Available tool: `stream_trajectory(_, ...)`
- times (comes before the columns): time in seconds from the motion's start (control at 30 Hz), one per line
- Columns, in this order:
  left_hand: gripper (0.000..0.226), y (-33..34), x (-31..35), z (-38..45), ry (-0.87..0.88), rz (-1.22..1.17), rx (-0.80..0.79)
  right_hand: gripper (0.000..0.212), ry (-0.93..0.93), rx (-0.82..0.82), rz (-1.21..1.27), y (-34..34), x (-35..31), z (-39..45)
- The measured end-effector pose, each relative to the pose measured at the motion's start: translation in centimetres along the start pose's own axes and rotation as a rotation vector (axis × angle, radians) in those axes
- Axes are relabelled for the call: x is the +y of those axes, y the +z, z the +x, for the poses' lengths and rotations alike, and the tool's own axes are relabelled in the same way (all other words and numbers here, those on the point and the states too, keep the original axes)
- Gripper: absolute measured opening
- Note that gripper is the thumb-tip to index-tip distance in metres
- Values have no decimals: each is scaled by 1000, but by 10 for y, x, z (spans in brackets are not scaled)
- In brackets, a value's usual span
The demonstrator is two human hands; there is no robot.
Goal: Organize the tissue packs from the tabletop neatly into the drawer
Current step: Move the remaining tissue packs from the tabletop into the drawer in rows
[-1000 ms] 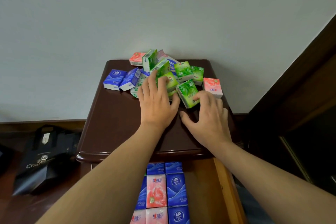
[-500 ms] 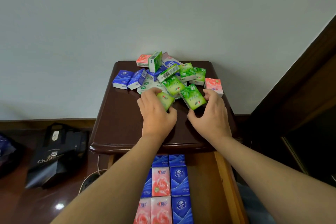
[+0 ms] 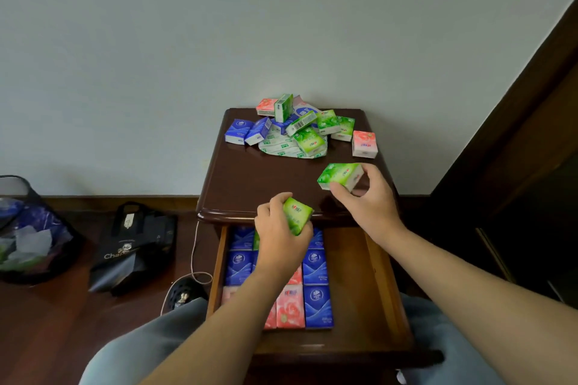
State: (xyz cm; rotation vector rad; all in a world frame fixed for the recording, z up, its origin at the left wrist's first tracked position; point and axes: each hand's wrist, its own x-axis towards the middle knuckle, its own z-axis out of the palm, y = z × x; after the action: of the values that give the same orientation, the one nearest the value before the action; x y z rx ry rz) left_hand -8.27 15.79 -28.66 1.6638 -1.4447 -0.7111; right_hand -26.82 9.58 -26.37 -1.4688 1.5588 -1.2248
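My left hand (image 3: 280,236) grips a green tissue pack (image 3: 297,218) over the back of the open drawer (image 3: 380,269). Above the tabletop's front right, my right hand (image 3: 367,201) holds another green tissue pack (image 3: 341,176). A pile of green, blue and pink packs (image 3: 300,128) lies at the back of the dark wooden tabletop (image 3: 250,178), with a pink pack (image 3: 363,144) off to its right. Inside the drawer, blue and pink packs (image 3: 316,287) sit in neat rows on the left; my left forearm hides part of them.
The drawer's right side is bare wood (image 3: 350,275). On the floor to the left are a black bag (image 3: 134,250), a waste bin (image 3: 28,234) and a white cable (image 3: 194,259). A dark wooden door frame (image 3: 516,134) rises on the right.
Both hands have lifted a green pack each from the pile and pulled back toward me. The left hand is now over the drawer. The camera has tilted down.
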Motion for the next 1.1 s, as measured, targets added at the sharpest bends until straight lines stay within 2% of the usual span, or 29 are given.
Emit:
stream_trajectory(0.13, 63, 2, -10, -36, -95, -158, -21, 68, 28, -20, 222, -13, -7, -45)
stream_trajectory(0.2, 61, 1, -17, -52, -163, -240, -46, 61, 33, -10, 227, -17, -4, -67)
stream_trajectory(0.3, 68, 0, -28, -69, -239, -250, -107, 40, 160, -46, 117, -19, 9, -91)
stream_trajectory(0.33, 70, -1, -30, -72, -259, -260, -130, 39, 233, -91, 53, -16, 14, -96)
stream_trajectory(0.43, 62, -4, -33, -75, -289, -299, -193, 50, 424, -180, -186, -7, 31, -103)
stream_trajectory(0.63, 54, -11, -43, -69, -354, -387, -243, 54, 551, -85, -353, 12, 62, -86)
stream_trajectory(0.83, 36, -10, -52, -57, -413, -521, -253, 43, 514, -59, -365, 27, 82, -67)
stream_trajectory(1.0, 26, -5, -56, -49, -450, -524, -235, 31, 389, -28, -566, 34, 85, -63)
stream_trajectory(1.1, 26, -4, -55, -46, -434, -505, -241, 30, 364, -52, -606, 35, 86, -64)
